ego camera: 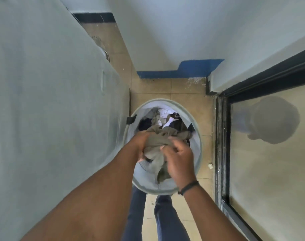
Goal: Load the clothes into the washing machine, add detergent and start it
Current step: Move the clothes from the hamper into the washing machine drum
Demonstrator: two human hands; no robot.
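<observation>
Both hands on one garment. Head view: left hand (pixel 141 145) and right hand (pixel 178 159) clutch the olive-grey garment (pixel 157 145), bunched over the laundry basket's (pixel 198 153) near rim, tail hanging toward the person. Lift goes straight up; washing machine not visible.

A big wall (pixel 52 101) fills the left of the frame, touching the basket (pixel 195 122). A glass door (pixel 270 171) stands near on the right. Bare floor (pixel 174 89) lies open above the basket.
</observation>
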